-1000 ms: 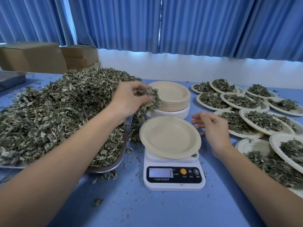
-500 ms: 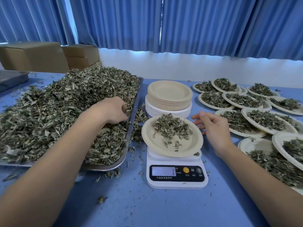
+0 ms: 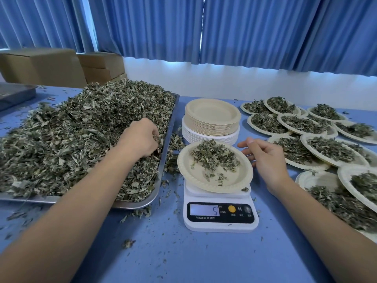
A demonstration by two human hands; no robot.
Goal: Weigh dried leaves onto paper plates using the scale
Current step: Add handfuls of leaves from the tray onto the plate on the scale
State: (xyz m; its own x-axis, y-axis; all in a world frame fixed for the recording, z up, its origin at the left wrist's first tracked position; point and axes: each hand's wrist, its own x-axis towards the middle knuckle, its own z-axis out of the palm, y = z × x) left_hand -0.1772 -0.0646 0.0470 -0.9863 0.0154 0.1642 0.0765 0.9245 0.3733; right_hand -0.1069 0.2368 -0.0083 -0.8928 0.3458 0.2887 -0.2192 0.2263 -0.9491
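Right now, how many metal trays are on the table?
2. One tray holds the leaf pile left of the scale; a second tray sits far left, cut off by the frame. Others may be hidden.

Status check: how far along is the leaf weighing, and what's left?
Done: about a dozen filled plates at the right. In hand: the plate on the scale holds a small portion, display reading 5; the left hand grips dried leaves in the tray, the right hand waits open beside the plate. Remaining: a heaped tray and a stack of empty plates.
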